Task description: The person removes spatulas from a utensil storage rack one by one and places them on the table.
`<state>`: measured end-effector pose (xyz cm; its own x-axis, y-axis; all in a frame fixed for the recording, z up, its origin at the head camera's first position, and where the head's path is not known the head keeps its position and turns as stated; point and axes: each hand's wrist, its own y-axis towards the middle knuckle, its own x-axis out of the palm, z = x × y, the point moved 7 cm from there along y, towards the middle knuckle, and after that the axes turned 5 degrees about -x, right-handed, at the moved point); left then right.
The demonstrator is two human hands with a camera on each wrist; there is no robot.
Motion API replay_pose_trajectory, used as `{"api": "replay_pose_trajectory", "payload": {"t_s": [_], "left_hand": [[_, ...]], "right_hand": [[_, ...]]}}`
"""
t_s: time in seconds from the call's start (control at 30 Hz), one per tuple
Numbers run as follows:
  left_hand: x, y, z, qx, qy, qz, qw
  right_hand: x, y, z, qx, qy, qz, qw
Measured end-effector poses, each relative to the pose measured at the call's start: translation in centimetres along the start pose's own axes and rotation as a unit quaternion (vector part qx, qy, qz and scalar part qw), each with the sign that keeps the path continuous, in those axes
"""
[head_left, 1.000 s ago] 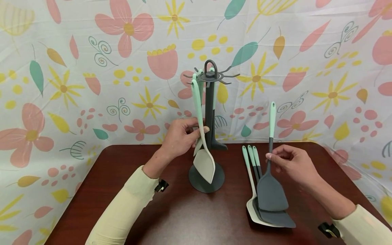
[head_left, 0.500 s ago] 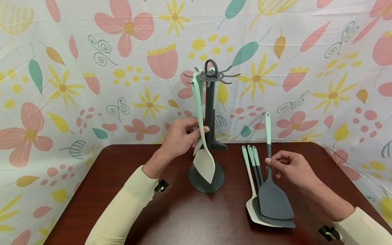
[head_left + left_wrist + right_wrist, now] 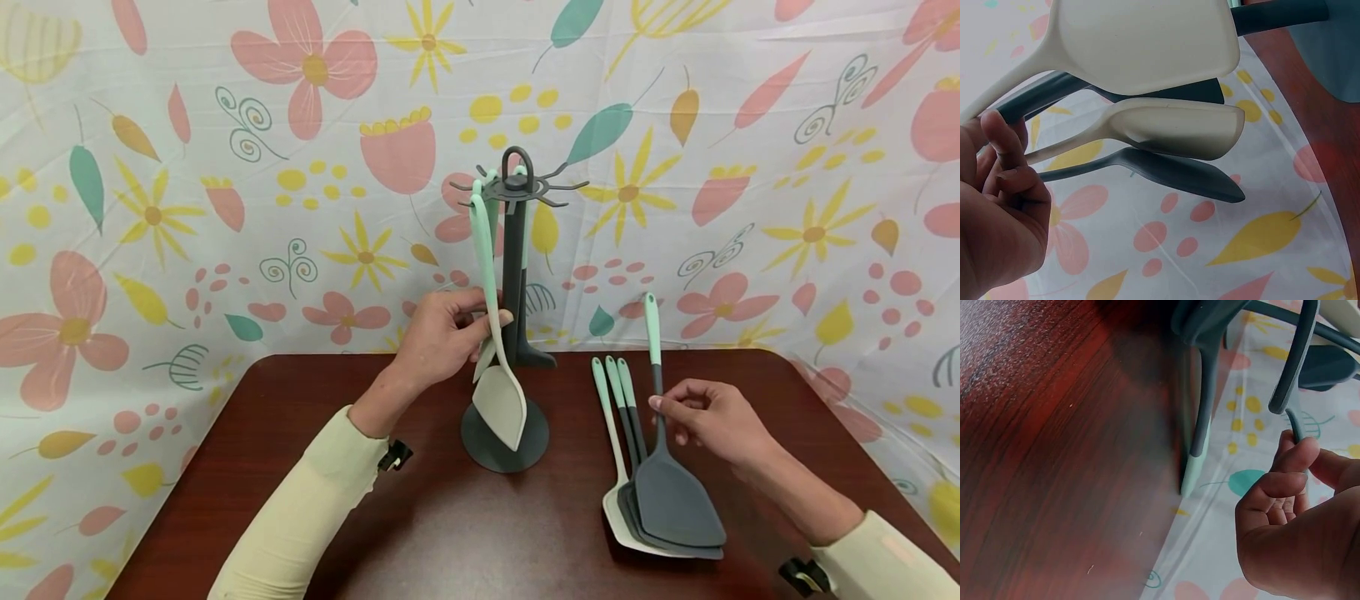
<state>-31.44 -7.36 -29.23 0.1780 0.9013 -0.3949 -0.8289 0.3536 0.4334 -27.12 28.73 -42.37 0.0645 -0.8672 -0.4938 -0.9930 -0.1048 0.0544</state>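
My left hand (image 3: 442, 333) grips the dark pole (image 3: 512, 275) of a utensil stand, with its fingers passing behind the handle of a hanging white turner (image 3: 498, 404). More white and dark utensils hang behind it, among them a dark spoon (image 3: 1179, 175). On the right, my right hand (image 3: 708, 412) pinches the dark shaft of a grey turner (image 3: 678, 500) with a mint handle end. This turner tilts, handle end up, its blade overlapping a stack of utensils. Under it lie a white turner (image 3: 615, 512) and dark utensils, their mint handles (image 3: 627, 382) pointing to the back.
The stand's round base (image 3: 506, 454) rests on a dark red wooden table (image 3: 420, 533). Several bare hooks (image 3: 562, 185) stick out at the stand's top right. A flower-patterned cloth (image 3: 300, 208) hangs right behind the table's back edge.
My right hand has lowered the grey turner and shifted its handle end left, so its blade now lies nearly over the stacked blades. My left hand and the stand stay as they were.
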Motion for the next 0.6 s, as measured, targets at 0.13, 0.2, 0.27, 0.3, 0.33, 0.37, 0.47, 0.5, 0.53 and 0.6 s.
{"api": "replay_pose_trajectory", "payload": {"t_s": [0.13,0.2,0.27,0.3,0.33,0.37,0.47,0.5,0.53,0.6], "left_hand": [[0.0,-0.1,0.0,-0.003,0.001,0.0,1.0],[0.0,-0.1,0.0,-0.003,0.0,0.0,1.0],[0.0,-0.1,0.0,-0.003,0.0,-0.001,1.0],[0.0,0.0,0.0,-0.003,0.0,0.0,1.0],[0.0,0.0,0.0,-0.003,0.001,-0.001,1.0],[0.0,0.0,0.0,-0.002,0.002,-0.001,1.0],[0.0,0.0,0.1,0.001,0.006,0.0,1.0],[0.0,0.0,0.1,0.001,0.006,0.0,1.0],[0.0,0.0,0.1,0.002,0.007,0.001,1.0],[0.0,0.0,0.1,0.001,0.005,0.001,1.0]], "right_hand": [[0.1,0.2,0.6,0.004,-0.001,-0.003,1.0],[0.2,0.2,0.8,0.008,-0.002,-0.005,1.0],[0.2,0.2,1.0,0.015,-0.003,-0.006,1.0],[0.3,0.2,1.1,0.018,-0.003,-0.006,1.0],[0.3,0.2,1.1,0.022,-0.002,-0.007,1.0],[0.3,0.2,1.1,0.025,-0.002,-0.009,1.0],[0.4,0.1,1.2,0.035,-0.007,-0.012,0.999],[0.4,0.1,1.4,0.039,-0.01,-0.013,0.999],[0.4,0.1,1.5,0.041,-0.013,-0.014,0.999],[0.5,0.2,1.7,0.044,-0.019,-0.016,0.999]]}}
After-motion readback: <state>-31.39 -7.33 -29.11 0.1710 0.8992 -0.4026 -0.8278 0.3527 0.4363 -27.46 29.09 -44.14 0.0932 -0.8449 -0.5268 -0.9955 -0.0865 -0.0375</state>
